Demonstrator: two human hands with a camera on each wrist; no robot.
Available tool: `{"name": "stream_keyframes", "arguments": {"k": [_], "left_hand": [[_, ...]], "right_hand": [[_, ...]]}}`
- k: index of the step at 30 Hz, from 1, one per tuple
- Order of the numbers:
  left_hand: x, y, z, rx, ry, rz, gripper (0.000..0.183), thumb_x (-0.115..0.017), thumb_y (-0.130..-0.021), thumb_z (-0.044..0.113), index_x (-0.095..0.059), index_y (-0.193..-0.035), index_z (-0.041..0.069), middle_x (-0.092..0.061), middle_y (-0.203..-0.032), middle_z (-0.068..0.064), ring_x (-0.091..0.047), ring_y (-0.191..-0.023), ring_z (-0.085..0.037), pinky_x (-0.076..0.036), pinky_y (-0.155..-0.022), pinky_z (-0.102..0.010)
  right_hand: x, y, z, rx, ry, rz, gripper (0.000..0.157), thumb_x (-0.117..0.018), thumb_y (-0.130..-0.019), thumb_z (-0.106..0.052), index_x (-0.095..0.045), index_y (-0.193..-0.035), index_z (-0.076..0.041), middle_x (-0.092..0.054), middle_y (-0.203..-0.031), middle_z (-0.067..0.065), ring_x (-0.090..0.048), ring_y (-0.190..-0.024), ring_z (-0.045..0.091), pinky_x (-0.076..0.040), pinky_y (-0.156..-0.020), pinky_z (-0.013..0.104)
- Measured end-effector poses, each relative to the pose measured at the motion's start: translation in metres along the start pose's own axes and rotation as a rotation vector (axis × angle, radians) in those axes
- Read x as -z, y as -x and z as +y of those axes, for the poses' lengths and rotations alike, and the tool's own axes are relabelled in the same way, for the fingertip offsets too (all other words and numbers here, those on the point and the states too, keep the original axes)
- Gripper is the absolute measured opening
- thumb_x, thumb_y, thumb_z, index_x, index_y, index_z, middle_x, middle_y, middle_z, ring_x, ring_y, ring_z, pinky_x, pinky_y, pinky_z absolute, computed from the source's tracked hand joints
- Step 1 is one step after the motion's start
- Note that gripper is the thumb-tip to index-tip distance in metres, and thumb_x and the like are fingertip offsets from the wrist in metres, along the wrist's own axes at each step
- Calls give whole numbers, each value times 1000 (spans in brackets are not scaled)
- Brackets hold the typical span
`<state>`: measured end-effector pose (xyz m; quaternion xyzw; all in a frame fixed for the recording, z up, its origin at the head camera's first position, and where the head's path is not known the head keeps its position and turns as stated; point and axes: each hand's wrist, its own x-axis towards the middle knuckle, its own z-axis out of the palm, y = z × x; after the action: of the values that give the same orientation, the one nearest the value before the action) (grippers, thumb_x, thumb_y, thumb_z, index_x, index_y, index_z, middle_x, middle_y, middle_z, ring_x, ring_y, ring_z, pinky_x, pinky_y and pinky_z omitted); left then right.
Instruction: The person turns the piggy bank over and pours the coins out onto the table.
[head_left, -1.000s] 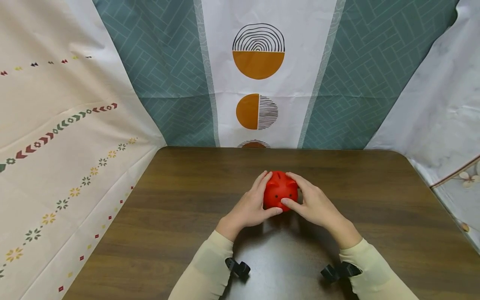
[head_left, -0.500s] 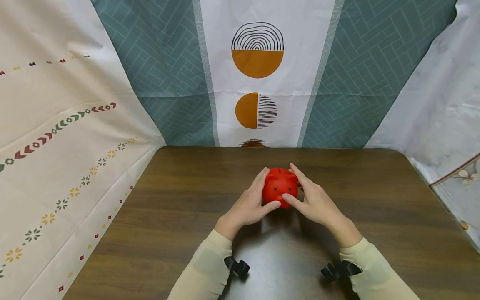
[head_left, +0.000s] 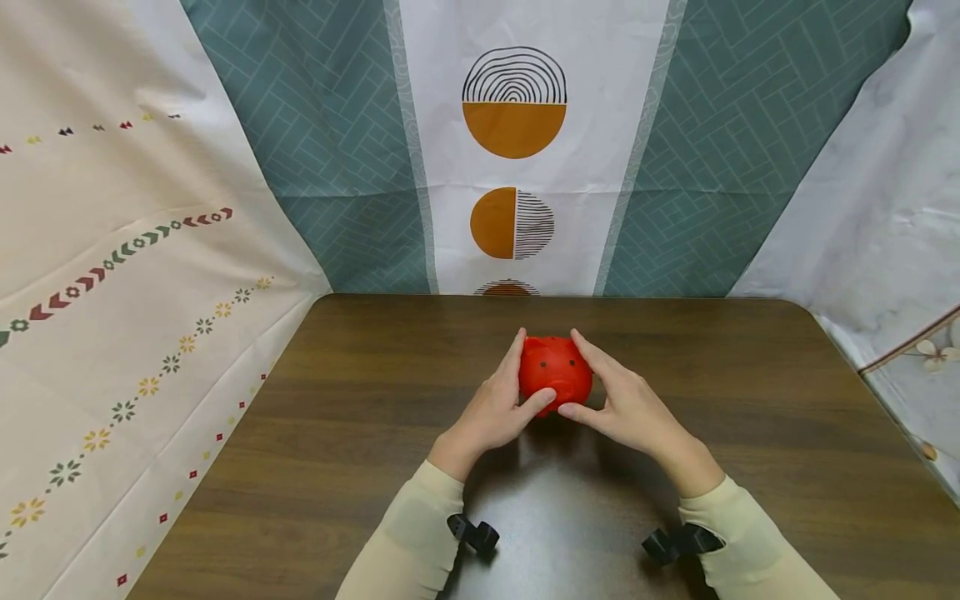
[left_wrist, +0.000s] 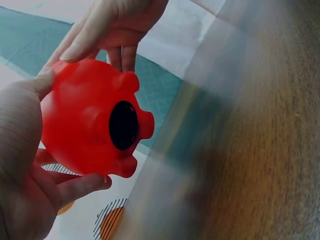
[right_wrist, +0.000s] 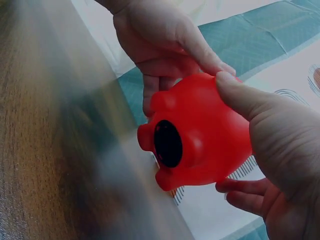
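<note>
In the head view, the person's left hand and right hand partly hide the sides of the round, smooth red piggy bank; its back is unseen. The bottom edge cuts off both cream fabric sleeves. The brown wood-grain tabletop hides part of the lowest brown printed disc and is partly blurred in both wrist views.

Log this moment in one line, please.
left hand: holds red piggy bank | right hand: holds it too | height: off table | underside: black disc visible
</note>
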<state>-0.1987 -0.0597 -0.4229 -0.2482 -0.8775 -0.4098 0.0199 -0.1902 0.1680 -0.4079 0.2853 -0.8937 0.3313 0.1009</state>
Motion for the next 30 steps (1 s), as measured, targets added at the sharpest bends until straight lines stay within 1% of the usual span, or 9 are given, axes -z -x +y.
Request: {"name": "stream_keyframes", "arguments": {"k": [5, 9, 12, 16, 19, 24, 28, 30], "left_hand": [[2, -1, 1, -20, -5, 25, 88, -52, -92, 55, 8, -152, 36, -27, -155, 2, -42, -131, -20, -46, -98, -40], [3, -1, 3, -62, -37, 31, 84, -51, -94, 52, 5, -153, 35, -26, -155, 2, -41, -131, -21, -46, -98, -40], [3, -2, 3, -86, -62, 31, 78, -48, -95, 52, 0, -154, 36, -25, -156, 2, -41, -131, -21, -46, -98, -40], [3, -1, 4, -81, -70, 30, 71, -45, -95, 54, -6, -153, 40, -27, -155, 0, -44, -129, -23, -47, -97, -42], [4, 0, 5, -77, -72, 37, 68, -43, -95, 56, -11, -153, 40, -30, -153, -2, -46, -127, -25, -47, -96, -44], [5, 1, 5, -84, -82, 58, 67, -43, -95, 57, -15, -153, 39, -35, -150, -2, -49, -123, -23, -49, -94, -40], [6, 1, 6, -90, -84, 73, 67, -44, -95, 57, -17, -153, 38, -38, -147, -2, -50, -120, -22, -50, -92, -38], [6, 1, 7, -91, -83, 77, 67, -45, -94, 57, -17, -153, 39, -39, -146, -2, -51, -119, -22, -51, -91, -37]], "right_hand": [[-1, -1, 0, 49, 13, 29, 99, -82, -75, -39, -24, -154, -23, -34, -153, 2, -42, -133, 27, -47, -96, 48], [-1, -1, -1, 71, 35, 53, 97, -83, -75, -34, -26, -153, -22, -36, -152, 4, -42, -133, 29, -45, -98, 49], [-1, -1, -1, 74, 43, 63, 96, -82, -75, -34, -27, -153, -22, -36, -152, 5, -42, -133, 30, -44, -99, 51], [-2, 0, -1, 66, 34, 64, 96, -83, -74, -36, -28, -153, -23, -37, -151, 5, -43, -130, 31, -44, -97, 55], [-4, 0, 0, 63, 28, 64, 98, -83, -73, -38, -27, -153, -24, -37, -152, 4, -44, -128, 29, -44, -96, 55], [-5, 1, 0, 60, 32, 71, 101, -84, -71, -39, -26, -153, -25, -36, -152, 2, -46, -126, 27, -45, -94, 51], [-5, 1, -2, 52, 27, 79, 101, -84, -71, -38, -26, -153, -25, -37, -151, 2, -47, -121, 26, -49, -88, 48], [-5, 1, -2, 45, 21, 82, 101, -84, -71, -38, -27, -153, -26, -37, -151, 2, -46, -121, 26, -50, -87, 48]]}}
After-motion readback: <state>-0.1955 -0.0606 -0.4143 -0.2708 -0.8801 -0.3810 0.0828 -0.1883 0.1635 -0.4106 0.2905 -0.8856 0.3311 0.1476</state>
